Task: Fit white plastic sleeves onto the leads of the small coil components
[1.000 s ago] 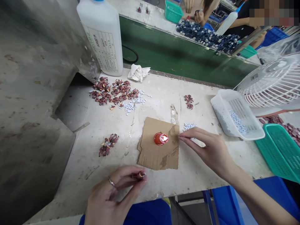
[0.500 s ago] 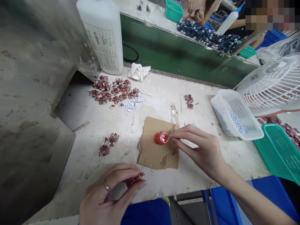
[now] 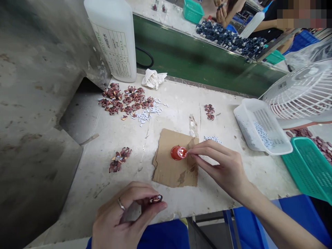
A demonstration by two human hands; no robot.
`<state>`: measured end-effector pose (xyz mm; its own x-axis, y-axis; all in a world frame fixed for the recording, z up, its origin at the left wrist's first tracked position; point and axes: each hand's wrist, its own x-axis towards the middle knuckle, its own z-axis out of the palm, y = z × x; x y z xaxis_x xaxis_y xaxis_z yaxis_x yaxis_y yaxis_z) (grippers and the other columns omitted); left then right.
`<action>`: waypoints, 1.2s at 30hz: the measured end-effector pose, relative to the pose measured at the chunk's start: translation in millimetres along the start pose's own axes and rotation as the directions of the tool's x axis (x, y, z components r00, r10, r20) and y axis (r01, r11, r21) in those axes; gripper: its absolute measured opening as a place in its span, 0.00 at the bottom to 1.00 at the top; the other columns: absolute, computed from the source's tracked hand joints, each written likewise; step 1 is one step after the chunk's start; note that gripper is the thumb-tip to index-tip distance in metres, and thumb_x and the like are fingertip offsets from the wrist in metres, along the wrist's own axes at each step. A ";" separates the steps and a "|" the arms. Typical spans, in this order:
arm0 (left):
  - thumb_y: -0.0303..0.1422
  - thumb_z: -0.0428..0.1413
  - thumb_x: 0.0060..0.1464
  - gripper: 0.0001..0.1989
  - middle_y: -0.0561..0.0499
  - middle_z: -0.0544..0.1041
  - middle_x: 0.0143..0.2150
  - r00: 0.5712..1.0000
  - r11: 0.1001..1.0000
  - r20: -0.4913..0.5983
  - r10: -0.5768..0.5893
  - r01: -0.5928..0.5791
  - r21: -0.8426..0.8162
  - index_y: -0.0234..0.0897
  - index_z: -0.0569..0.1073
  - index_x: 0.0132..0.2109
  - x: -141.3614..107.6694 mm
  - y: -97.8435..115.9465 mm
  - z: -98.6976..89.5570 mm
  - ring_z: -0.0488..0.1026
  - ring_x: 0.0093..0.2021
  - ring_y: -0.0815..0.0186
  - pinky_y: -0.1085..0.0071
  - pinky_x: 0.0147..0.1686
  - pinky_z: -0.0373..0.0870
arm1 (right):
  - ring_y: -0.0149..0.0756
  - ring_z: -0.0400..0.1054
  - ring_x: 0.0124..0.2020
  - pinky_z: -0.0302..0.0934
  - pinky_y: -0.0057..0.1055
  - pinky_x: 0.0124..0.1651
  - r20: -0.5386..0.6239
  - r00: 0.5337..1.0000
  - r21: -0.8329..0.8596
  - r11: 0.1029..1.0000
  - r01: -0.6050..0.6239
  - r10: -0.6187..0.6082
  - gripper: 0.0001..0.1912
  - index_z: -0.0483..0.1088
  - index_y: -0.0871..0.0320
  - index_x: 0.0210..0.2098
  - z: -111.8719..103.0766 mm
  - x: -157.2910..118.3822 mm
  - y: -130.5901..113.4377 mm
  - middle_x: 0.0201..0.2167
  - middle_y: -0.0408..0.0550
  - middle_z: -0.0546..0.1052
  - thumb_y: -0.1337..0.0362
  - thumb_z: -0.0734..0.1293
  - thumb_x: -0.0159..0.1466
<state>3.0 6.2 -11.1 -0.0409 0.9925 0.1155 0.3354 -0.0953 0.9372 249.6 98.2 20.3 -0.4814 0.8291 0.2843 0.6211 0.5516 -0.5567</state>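
My left hand (image 3: 132, 211), with a ring on one finger, pinches a small reddish-brown figurine (image 3: 156, 199) between thumb and fingertips near the table's front edge. A dark end and a pale spot show on it. My right hand (image 3: 220, 162) is closed in a pinch at the rim of a small red cup (image 3: 178, 153); whatever its fingertips hold is too small to make out. The cup stands on a torn piece of cardboard (image 3: 166, 173). Several similar figurines (image 3: 119, 159) lie left of the cardboard, and a few small pale-blue pieces (image 3: 212, 139) lie behind my right hand.
At the back left, a large white bottle (image 3: 114, 41) stands beside a crumpled white cloth (image 3: 153, 79) and a figurine pile (image 3: 129, 98). On the right are a white basket (image 3: 261, 128), a green basket (image 3: 308, 169) and a fan (image 3: 303, 90). Other people work behind the green partition (image 3: 181, 57).
My left hand has shifted slightly right and turned the figurine, so its dark end and pale spot now show. My right hand stays almost still at the cup.
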 end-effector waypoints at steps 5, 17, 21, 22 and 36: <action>0.37 0.65 0.56 0.06 0.68 0.81 0.35 0.983 0.985 -0.099 -0.157 0.150 -0.080 0.48 0.77 0.40 -0.4 9.1 6.6 0.78 0.29 0.84 0.99 0.33 0.69 | 0.38 0.76 0.42 0.72 0.36 0.42 -0.092 0.995 0.125 0.992 -0.024 0.036 0.14 0.77 0.53 0.46 2.9 -3.8 -10.7 0.41 0.47 0.81 0.77 0.69 0.67; 0.26 0.60 0.60 0.10 0.61 0.82 0.47 0.999 0.997 -0.026 0.045 -0.047 -0.065 0.44 0.73 0.47 -1.7 8.1 14.1 0.81 0.46 0.73 0.81 0.50 0.79 | 0.38 0.80 0.39 0.78 0.33 0.39 -0.123 0.982 0.535 0.843 -0.058 0.146 0.15 0.80 0.55 0.44 24.7 -15.0 -64.4 0.37 0.48 0.82 0.78 0.69 0.64; 0.22 0.61 0.57 0.11 0.60 0.79 0.45 0.994 0.993 -0.082 0.075 -0.082 -0.086 0.42 0.74 0.44 -3.5 10.1 14.1 0.79 0.44 0.76 0.83 0.47 0.79 | 0.39 0.81 0.40 0.79 0.33 0.40 -0.132 0.977 0.563 0.824 -0.066 0.168 0.16 0.80 0.54 0.44 28.9 -12.8 -68.8 0.37 0.49 0.83 0.79 0.68 0.64; 0.22 0.61 0.57 0.11 0.61 0.79 0.44 0.994 0.994 -0.087 0.068 -0.075 -0.078 0.43 0.74 0.44 -3.6 10.2 13.4 0.79 0.43 0.77 0.84 0.46 0.78 | 0.38 0.81 0.39 0.79 0.33 0.39 -0.128 0.977 0.566 0.821 -0.069 0.170 0.16 0.80 0.55 0.44 29.5 -12.7 -69.3 0.37 0.49 0.83 0.79 0.68 0.64; 0.22 0.62 0.56 0.11 0.61 0.81 0.44 0.994 0.988 -0.106 0.033 -0.049 -0.147 0.42 0.75 0.44 -8.8 5.7 17.9 0.80 0.44 0.74 0.81 0.47 0.80 | 0.36 0.81 0.39 0.79 0.29 0.40 -0.116 0.989 0.502 0.865 -0.021 0.092 0.14 0.79 0.58 0.46 29.7 -12.9 -66.6 0.38 0.51 0.82 0.78 0.68 0.65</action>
<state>22.1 -1.8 -12.7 -0.1289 0.9751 0.1806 0.1950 -0.1536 0.9687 196.1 48.0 30.6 -0.3477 0.8811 0.3206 0.2371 0.4135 -0.8791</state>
